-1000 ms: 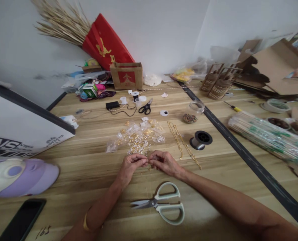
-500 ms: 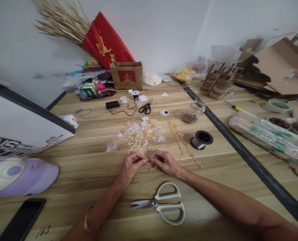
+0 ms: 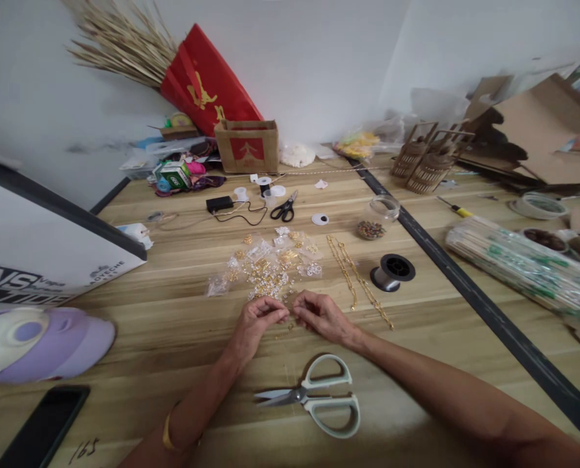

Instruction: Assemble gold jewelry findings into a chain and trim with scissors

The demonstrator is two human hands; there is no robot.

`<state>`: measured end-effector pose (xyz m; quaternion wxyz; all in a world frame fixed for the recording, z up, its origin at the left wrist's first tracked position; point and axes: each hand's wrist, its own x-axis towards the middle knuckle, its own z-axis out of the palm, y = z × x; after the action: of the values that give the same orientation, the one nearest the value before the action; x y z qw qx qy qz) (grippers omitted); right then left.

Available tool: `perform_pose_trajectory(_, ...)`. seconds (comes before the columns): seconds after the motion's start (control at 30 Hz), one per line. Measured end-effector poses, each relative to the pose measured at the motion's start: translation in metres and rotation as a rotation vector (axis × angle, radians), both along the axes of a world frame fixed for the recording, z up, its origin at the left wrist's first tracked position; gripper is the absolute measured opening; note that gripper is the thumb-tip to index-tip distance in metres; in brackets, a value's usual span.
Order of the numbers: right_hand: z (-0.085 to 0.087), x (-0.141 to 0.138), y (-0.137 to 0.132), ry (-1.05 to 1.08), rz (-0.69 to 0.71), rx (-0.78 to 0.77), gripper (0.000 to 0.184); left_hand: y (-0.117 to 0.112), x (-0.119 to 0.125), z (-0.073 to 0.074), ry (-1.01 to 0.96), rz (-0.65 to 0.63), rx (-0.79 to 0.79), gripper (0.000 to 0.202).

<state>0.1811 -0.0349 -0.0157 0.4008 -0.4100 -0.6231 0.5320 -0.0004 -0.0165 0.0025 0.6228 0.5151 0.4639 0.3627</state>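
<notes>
My left hand (image 3: 264, 316) and my right hand (image 3: 319, 315) meet almost fingertip to fingertip over the table, each closed in a pinch. What they pinch is too small to make out. A short gold chain (image 3: 284, 333) hangs or lies just below the fingers; I cannot tell which. Right behind the hands is a pile of clear and gold beads (image 3: 268, 276) among small plastic bags. Pale-handled scissors (image 3: 300, 394) lie with blades parted nearer to me. Gold bead chains (image 3: 351, 276) rest to the right, beside a spool of clear line (image 3: 387, 276).
A jar of beads (image 3: 372, 229) and black scissors (image 3: 284, 209) stand farther back. At left are a purple cap (image 3: 75, 341), a phone (image 3: 43, 426) and a white box (image 3: 41, 253). Wrapped sticks (image 3: 519, 263) lie at right, past a black strip (image 3: 446, 263).
My left fingertips have shifted very slightly to the right, towards my right hand. Everything else looks the same.
</notes>
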Motion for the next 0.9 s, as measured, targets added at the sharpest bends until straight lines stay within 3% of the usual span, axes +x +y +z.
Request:
perform_pose_trajectory(0.6,0.0011,-0.0003,-0.0001,0.07,0.024,-0.048,0.028,0.0003,0.0005,-0.0069,-0.178,0.0,-0.11,0.012)
perform_pose_trajectory(0.9,0.0046,0.0,-0.0004,0.063,0.032,-0.038,0.028,-0.0009,0.0022,-0.0025,-0.224,-0.014,-0.154,0.015)
